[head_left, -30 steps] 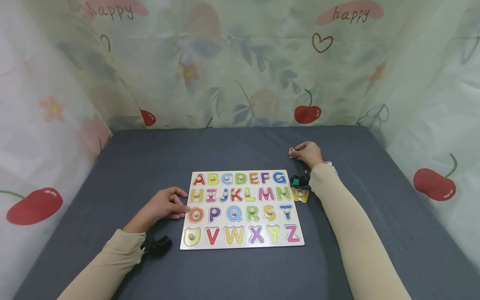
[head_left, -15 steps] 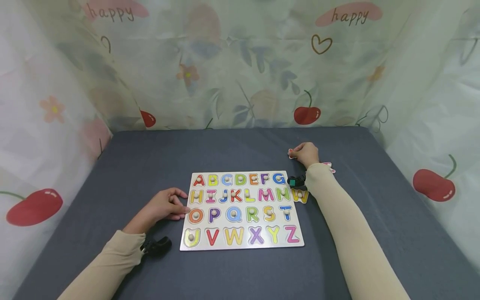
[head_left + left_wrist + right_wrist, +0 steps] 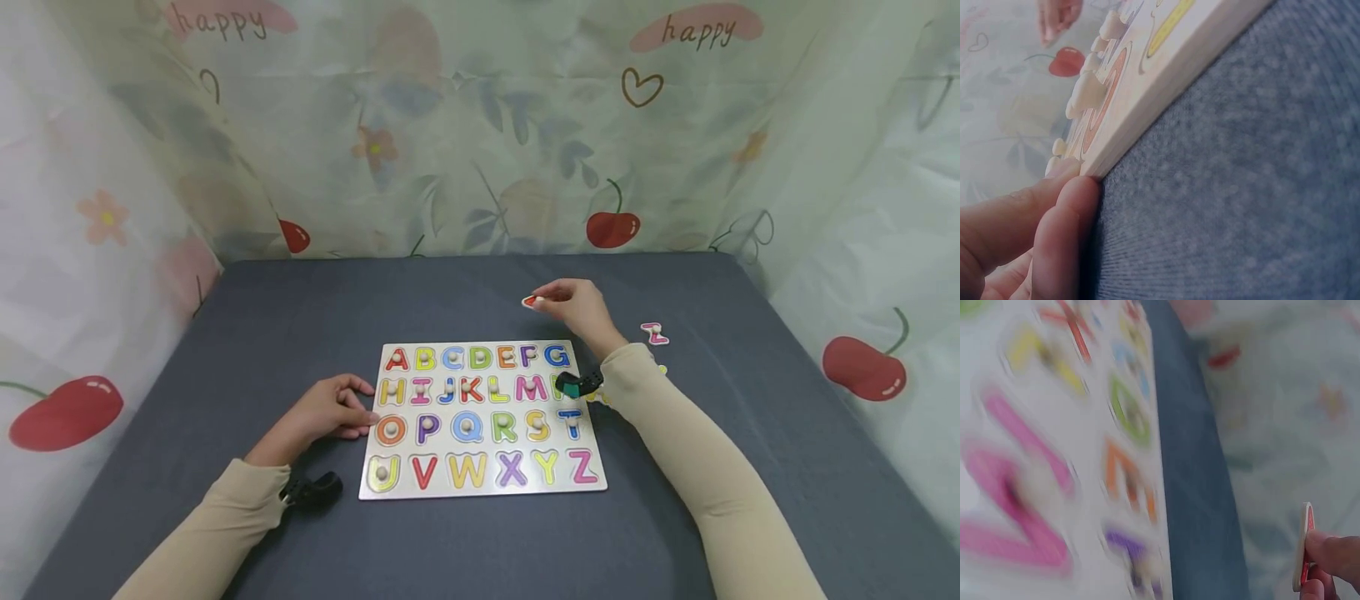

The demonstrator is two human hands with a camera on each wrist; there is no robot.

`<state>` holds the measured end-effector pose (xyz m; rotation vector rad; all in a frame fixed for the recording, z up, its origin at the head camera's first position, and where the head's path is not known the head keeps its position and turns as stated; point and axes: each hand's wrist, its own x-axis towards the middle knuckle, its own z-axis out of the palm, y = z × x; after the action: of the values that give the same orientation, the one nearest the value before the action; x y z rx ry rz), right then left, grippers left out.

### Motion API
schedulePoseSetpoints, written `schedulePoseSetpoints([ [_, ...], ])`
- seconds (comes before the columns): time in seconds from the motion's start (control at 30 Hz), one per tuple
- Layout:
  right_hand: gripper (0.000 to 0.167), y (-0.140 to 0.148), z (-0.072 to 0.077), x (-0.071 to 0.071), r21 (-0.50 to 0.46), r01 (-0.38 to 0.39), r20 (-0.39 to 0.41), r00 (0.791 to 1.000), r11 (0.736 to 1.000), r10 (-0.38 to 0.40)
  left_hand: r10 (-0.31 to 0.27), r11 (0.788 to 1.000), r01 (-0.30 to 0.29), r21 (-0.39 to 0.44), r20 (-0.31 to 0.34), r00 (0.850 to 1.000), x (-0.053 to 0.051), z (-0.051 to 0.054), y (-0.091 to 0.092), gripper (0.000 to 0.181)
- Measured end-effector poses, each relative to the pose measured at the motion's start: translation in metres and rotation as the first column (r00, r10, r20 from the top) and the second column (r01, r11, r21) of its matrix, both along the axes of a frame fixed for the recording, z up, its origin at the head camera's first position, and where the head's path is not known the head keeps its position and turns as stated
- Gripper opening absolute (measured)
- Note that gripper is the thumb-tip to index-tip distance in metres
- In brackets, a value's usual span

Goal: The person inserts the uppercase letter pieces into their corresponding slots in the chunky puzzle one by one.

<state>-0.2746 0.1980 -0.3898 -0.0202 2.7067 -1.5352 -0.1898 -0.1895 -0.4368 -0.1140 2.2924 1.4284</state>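
A white alphabet puzzle board (image 3: 487, 492) lies on the table, with knobbed letter pieces in its upper rows. My left hand (image 3: 327, 411) grips the board's left edge; in the left wrist view the thumb (image 3: 1019, 200) lies on top and a finger presses the side. Beyond the board's far edge, my right hand (image 3: 581, 308) pinches a red letter puzzle piece (image 3: 529, 302) above the table. The right wrist view shows this red piece (image 3: 1305, 547) edge-on, so its letter cannot be read. In the bottom row, the U piece (image 3: 383, 475) has a knob; the V recess (image 3: 424, 473) has none.
A pink Z piece (image 3: 655, 333) lies right of the right wrist. Near the right sleeve (image 3: 675, 433), a yellow piece (image 3: 662, 369) and a W piece (image 3: 597, 397) are mostly covered. A printed curtain (image 3: 465, 125) stands behind the dark table (image 3: 300, 308).
My right hand has moved left with the red piece, uncovering the Z piece. Its forearm now covers part of the board's right edge and the W piece. The left hand stays put.
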Motion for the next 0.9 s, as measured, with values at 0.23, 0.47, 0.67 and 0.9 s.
schedulePoseSetpoints([
  [0.23, 0.014, -0.06, 0.007, 0.054, 0.029, -0.252, -0.02, 0.967, 0.967, 0.253, -0.018, 1.0, 0.018, 0.001, -0.007, 1.0, 0.001, 0.002, 0.0, 0.054],
  [0.47, 0.011, -0.105, 0.0, 0.1, 0.08, -0.487, -0.016, 0.872, 0.87, 0.49, -0.018, 1.0, 0.018, -0.013, -0.006, 1.0, 0.001, 0.002, 0.0, 0.054],
  [0.67, 0.008, -0.126, -0.012, 0.122, 0.073, -0.619, 0.017, 0.785, 0.782, 0.619, -0.022, 1.0, 0.022, -0.019, -0.008, 1.0, 0.001, 0.003, 0.001, 0.054],
  [0.9, 0.007, -0.138, -0.025, 0.128, 0.09, -0.684, 0.079, 0.729, 0.724, 0.68, -0.022, 1.0, 0.022, -0.02, -0.011, 1.0, 0.0, 0.002, 0.001, 0.054],
])
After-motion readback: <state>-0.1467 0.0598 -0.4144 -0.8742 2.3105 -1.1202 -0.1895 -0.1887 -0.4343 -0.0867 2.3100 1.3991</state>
